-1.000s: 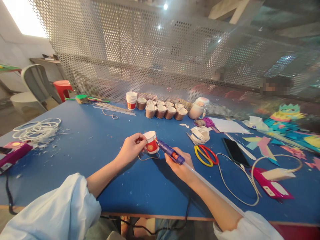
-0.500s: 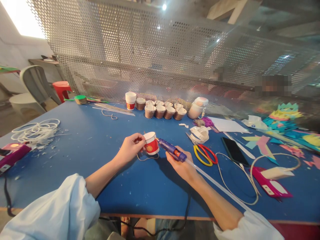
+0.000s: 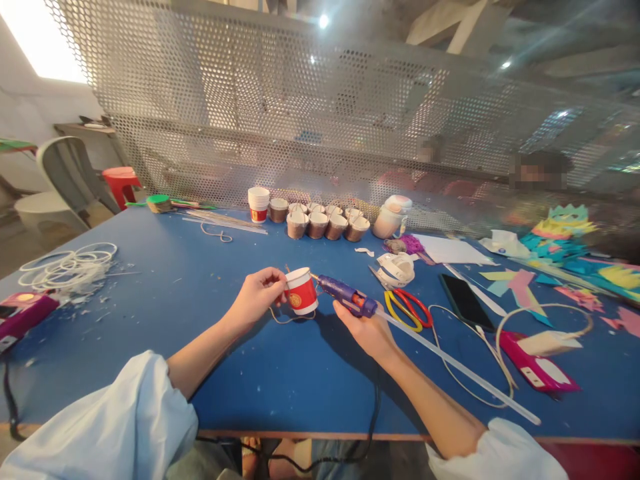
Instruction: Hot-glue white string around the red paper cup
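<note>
A red and white paper cup tilts slightly above the blue table. Pinched at its left rim, it is held by my left hand. A thin string hangs in a loop below the cup. Around a blue glue gun my right hand is closed, with the nozzle at the cup's upper right side. Whether the nozzle touches the cup I cannot tell. A long clear glue stick sticks out of the gun's back end toward the lower right.
Several brown-wrapped cups and a cup stack line the back. Scissors, a phone and a pink power strip lie right. Coiled white cord lies left. A perforated metal screen stands behind.
The cup has tilted a little in my left hand. The glue gun has turned slightly, and its glue stick now shows its end clear of my right sleeve. The view has shifted slightly.
</note>
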Action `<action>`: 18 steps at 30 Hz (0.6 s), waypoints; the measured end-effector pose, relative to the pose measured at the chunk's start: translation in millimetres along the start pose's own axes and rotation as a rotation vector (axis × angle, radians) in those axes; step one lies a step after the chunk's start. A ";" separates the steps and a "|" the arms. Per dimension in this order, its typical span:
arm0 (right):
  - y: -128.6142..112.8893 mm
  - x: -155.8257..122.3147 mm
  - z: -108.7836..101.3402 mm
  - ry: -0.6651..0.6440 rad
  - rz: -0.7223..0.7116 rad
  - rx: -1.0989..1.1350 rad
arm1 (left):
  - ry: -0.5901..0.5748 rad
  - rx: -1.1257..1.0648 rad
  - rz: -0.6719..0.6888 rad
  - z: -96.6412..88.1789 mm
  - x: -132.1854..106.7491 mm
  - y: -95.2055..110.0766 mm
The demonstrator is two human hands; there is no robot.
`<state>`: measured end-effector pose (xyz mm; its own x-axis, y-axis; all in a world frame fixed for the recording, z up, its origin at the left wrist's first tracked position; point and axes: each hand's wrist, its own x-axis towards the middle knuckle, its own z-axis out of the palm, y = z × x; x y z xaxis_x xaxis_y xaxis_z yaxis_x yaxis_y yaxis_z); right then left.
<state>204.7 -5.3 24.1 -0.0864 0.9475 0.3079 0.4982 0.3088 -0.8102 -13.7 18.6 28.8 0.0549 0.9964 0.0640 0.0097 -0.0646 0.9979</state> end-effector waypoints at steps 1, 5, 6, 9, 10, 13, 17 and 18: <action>-0.8 0.1 -0.6 -0.001 0.011 0.001 | -0.002 -0.007 -0.001 0.0 0.1 -0.2; -4.3 -2.5 0.6 -0.046 0.008 -0.001 | -0.004 -0.013 -0.003 -0.4 -0.5 -0.5; -5.0 -3.1 1.0 -0.056 0.004 0.001 | -0.003 -0.013 -0.007 -0.6 -0.7 -0.5; -7.5 -2.4 0.5 -0.044 0.016 0.012 | -0.004 -0.028 -0.019 -1.0 -0.7 -0.2; -8.3 -1.5 -0.2 -0.037 0.031 0.018 | -0.005 -0.039 -0.021 -1.1 -0.5 0.0; -10.2 0.8 -2.3 -0.030 0.065 0.031 | -0.005 -0.067 -0.026 -1.2 -0.1 0.3; -9.5 -0.6 -0.6 -0.031 0.042 0.029 | -0.006 -0.060 -0.031 -0.7 -0.3 0.3; -8.8 -1.6 0.9 -0.033 0.029 0.033 | -0.007 -0.055 -0.030 -0.4 -0.4 0.3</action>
<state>199.7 -9.4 30.3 -0.1010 0.9580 0.2684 0.4726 0.2836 -0.8344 -14.1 18.2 29.0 0.0626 0.9974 0.0345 -0.0431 -0.0318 0.9986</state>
